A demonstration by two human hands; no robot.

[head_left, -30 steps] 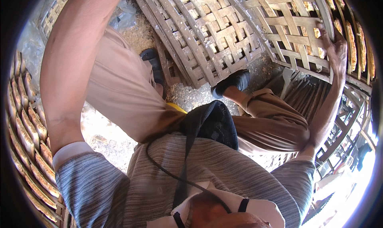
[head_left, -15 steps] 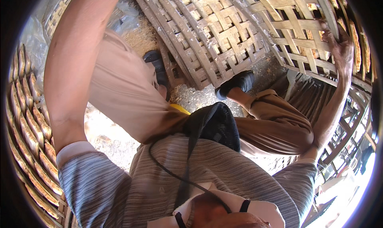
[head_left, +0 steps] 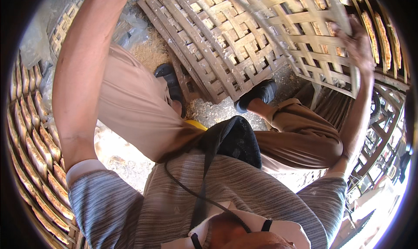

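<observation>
A woven bamboo panel with a slatted frame stands tilted at the upper right, slightly blurred. My right hand is closed around the right edge of its frame, with some fingers smeared by motion. My left forearm stretches up past the top edge of the view, so my left hand is hidden. Left of the held panel, several more woven bamboo panels lie stacked and slanted in front of my feet.
Rows of long brown pieces with pale, crusty edges fill racks on the left and upper right. My black shoes rest on the floor, which is littered with crumbs. Clear plastic sheeting lies near the top left.
The held panel has shifted left along with my right hand, widening the view of the pieces at the upper right. My left forearm has moved only slightly.
</observation>
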